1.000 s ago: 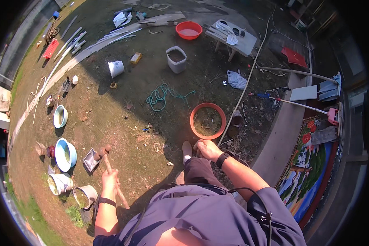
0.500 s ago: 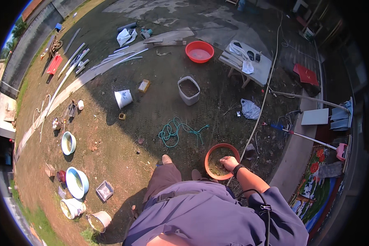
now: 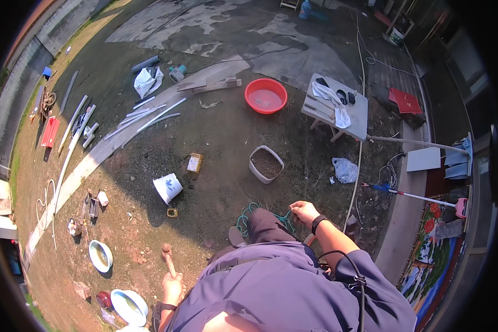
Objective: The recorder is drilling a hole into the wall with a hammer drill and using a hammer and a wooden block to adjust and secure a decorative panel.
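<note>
Grip: left hand (image 3: pixel 173 286) closed around the wooden handle of a hammer (image 3: pixel 171 268); right hand (image 3: pixel 305 211) has its fingers bent together, and whether they pinch anything cannot be told.
Hammer: at the body's left side, above the ground (image 3: pixel 216 155), head pointing away from the person.
Under the right forearm: an orange tub (image 3: pixel 310 239), mostly hidden.
Near the right hand: teal rope (image 3: pixel 242 220) in loops, partly covered by the knee.
Left ground: a pale blue basin (image 3: pixel 143 306), with a dark red jar (image 3: pixel 104 299) just beside it.
Middle ground: a squarish tub (image 3: pixel 258 175) of soil; a white bucket (image 3: pixel 167 188), tilted.
Farther: white cloth (image 3: pixel 332 99) reaching the near edge of a table (image 3: pixel 358 113); a red basin (image 3: pixel 266 110) beyond the table's left edge.
</note>
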`<state>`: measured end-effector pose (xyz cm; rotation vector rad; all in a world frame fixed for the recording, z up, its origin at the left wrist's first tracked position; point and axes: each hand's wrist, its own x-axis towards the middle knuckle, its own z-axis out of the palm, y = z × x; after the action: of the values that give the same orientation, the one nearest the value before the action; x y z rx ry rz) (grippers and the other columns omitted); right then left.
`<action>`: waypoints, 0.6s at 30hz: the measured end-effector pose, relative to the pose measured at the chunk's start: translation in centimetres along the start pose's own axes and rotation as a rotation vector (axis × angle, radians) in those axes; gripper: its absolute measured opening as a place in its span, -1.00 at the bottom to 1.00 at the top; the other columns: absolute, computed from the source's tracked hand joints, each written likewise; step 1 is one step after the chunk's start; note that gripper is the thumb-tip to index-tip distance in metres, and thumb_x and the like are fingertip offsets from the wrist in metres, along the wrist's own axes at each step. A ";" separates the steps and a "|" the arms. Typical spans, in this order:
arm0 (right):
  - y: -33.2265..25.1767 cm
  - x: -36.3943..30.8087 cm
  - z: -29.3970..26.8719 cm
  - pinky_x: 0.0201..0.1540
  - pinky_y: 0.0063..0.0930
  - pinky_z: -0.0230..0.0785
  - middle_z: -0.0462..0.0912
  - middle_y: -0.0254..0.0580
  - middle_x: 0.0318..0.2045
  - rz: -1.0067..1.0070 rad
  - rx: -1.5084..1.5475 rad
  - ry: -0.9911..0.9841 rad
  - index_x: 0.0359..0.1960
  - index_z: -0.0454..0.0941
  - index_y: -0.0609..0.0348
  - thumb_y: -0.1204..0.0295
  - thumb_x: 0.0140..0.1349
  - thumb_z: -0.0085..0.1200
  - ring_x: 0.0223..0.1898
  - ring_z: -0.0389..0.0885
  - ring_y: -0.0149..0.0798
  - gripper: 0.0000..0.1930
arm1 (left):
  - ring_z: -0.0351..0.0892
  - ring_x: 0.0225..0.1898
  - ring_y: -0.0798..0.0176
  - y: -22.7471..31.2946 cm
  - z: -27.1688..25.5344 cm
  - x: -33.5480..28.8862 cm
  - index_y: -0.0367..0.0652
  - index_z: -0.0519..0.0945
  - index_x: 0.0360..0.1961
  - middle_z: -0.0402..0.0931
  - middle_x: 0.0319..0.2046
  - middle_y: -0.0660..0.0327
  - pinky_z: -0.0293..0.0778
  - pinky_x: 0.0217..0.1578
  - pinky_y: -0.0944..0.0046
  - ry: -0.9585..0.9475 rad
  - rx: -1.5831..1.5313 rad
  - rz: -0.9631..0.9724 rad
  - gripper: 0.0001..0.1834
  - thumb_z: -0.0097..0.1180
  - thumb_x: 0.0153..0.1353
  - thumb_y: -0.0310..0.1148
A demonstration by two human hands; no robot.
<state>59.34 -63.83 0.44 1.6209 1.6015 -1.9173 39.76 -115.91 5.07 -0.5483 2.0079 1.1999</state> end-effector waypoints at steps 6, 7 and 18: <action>-7.3 10.1 1.9 -0.51 -0.49 0.43 0.62 -0.32 -0.51 0.036 -0.046 0.030 -0.17 0.64 0.19 0.48 0.22 0.10 -0.55 0.57 -0.42 -0.82 | 0.42 -0.70 0.33 12.7 0.7 15.1 -0.20 0.40 -0.33 0.42 -0.56 0.23 0.37 -0.68 0.27 0.261 0.283 0.462 -0.86 0.14 0.19 -0.55; -7.4 12.6 1.5 -0.50 -0.48 0.43 0.62 -0.33 -0.51 0.062 -0.063 0.053 -0.20 0.65 0.18 0.47 0.20 0.12 -0.54 0.56 -0.42 -0.83 | 0.41 -0.70 0.33 19.1 3.6 14.1 -0.21 0.40 -0.35 0.41 -0.58 0.23 0.34 -0.68 0.27 0.240 0.310 0.346 -0.84 0.17 0.14 -0.54; -37.3 33.4 0.1 -0.42 -0.50 0.44 0.61 -0.34 -0.47 -0.083 0.170 0.033 -0.27 0.59 0.20 0.57 0.19 0.18 -0.48 0.57 -0.44 -0.91 | 0.50 -0.67 0.33 30.9 7.0 35.0 -0.18 0.54 -0.57 0.51 -0.67 0.26 0.37 -0.62 0.27 0.081 0.701 0.094 -0.83 0.30 0.02 -0.40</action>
<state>20.40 -32.63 -3.38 1.6820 1.5801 -2.1324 -1.03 -94.89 -6.09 -0.1498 2.3587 0.4573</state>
